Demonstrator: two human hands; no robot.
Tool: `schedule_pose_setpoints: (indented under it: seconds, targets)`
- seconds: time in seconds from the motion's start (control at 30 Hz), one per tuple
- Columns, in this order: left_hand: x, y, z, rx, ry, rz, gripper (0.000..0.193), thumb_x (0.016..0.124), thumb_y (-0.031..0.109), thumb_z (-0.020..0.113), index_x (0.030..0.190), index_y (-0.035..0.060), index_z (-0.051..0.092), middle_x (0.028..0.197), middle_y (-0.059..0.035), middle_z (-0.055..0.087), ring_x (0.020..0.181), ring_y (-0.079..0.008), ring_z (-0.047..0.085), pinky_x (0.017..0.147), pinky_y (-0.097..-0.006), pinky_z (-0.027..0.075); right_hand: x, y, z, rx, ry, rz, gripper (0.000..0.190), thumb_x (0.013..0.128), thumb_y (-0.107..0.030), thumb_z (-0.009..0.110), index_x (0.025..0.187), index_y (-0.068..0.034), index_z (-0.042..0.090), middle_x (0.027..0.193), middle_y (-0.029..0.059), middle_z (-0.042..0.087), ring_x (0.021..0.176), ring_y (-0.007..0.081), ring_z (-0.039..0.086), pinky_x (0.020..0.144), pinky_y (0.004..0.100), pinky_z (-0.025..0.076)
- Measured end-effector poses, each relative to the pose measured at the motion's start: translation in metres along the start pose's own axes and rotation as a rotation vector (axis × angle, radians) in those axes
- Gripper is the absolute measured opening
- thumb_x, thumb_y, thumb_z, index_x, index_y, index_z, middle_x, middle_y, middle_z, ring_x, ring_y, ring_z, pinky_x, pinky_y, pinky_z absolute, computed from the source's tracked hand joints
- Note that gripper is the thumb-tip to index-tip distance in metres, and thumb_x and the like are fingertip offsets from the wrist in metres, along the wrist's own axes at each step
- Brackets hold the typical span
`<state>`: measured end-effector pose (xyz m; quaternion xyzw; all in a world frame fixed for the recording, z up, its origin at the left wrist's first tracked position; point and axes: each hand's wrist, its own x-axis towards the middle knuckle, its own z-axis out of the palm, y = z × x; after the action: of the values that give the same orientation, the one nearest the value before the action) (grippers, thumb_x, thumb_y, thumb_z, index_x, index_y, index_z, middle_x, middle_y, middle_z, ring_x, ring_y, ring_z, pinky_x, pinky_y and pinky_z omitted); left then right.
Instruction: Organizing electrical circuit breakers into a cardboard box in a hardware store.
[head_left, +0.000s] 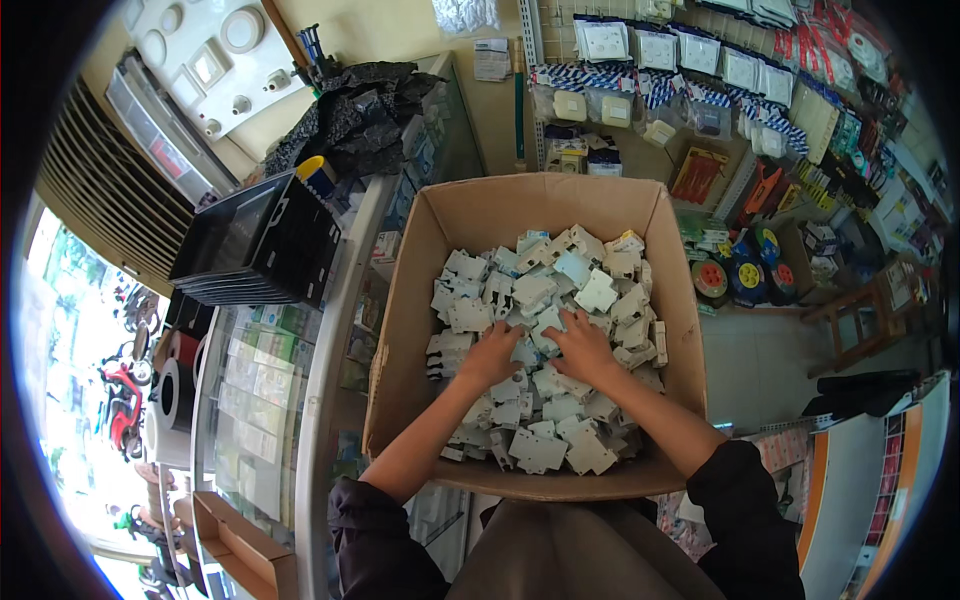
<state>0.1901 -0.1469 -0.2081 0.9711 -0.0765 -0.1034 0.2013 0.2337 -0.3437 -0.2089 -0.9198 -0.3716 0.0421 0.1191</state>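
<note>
A large open cardboard box stands before me, with a deep heap of white plastic circuit breakers in it. My left hand rests on the heap left of the middle, fingers spread over the breakers. My right hand lies on the heap just to the right, its fingertips on a pale breaker. The two hands are apart, and neither is plainly closed on a piece. Some fingertips are partly hidden among the breakers.
A glass display counter with a metal edge runs along the left and bears stacked black plastic trays. A small open carton is at lower left. Packaged switches hang behind the box. Cable reels and a wooden chair stand at right.
</note>
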Motion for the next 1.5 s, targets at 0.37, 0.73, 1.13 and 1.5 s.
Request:
schedule_pose_setpoints:
  seconds: [0.37, 0.73, 1.13, 1.5]
  targets:
    - [-0.006, 0.020, 0.046, -0.062, 0.315, -0.066, 0.066, 0.062, 0.021, 0.079, 0.117, 0.0076, 0.046, 0.119, -0.0227, 0.035, 0.113, -0.0438, 0.029, 0.090, -0.0490, 0.039, 0.012, 0.007, -0.012, 0.093, 0.085, 0.092, 0.037, 0.063, -0.010, 0.073, 0.096, -0.010, 0.056, 0.096, 0.0112, 0.056, 0.093, 0.0283, 0.058, 0.070, 0.0389, 0.053]
    - [-0.005, 0.021, 0.035, -0.248, 0.290, -0.127, 0.063, 0.055, 0.008, 0.078, 0.111, 0.0081, 0.050, 0.114, -0.0218, 0.034, 0.110, -0.0403, 0.030, 0.094, -0.0434, 0.035, 0.012, 0.016, -0.023, 0.193, -0.036, 0.156, 0.037, 0.064, -0.010, 0.073, 0.097, -0.011, 0.059, 0.103, 0.0087, 0.057, 0.096, 0.0254, 0.059, 0.076, 0.0386, 0.051]
    - [0.019, 0.008, -0.013, -0.174, 0.403, -0.037, 0.055, 0.069, 0.023, 0.074, 0.113, 0.0027, 0.049, 0.116, -0.0145, 0.044, 0.113, -0.0343, 0.043, 0.092, -0.0433, 0.040, 0.040, 0.051, -0.050, 0.203, -0.027, 0.241, 0.030, 0.070, -0.020, 0.071, 0.098, -0.014, 0.063, 0.105, 0.0111, 0.058, 0.101, 0.0274, 0.057, 0.083, 0.0398, 0.049]
    - [0.015, -0.014, 0.006, -0.029, 0.294, -0.039, 0.065, 0.076, 0.033, 0.070, 0.126, 0.0027, 0.042, 0.131, -0.0197, 0.041, 0.125, -0.0396, 0.035, 0.099, -0.0455, 0.037, 0.140, 0.056, -0.009, -0.065, 0.237, -0.026, 0.033, 0.064, 0.000, 0.064, 0.095, -0.012, 0.065, 0.102, 0.0052, 0.061, 0.101, 0.0220, 0.055, 0.080, 0.0377, 0.047]
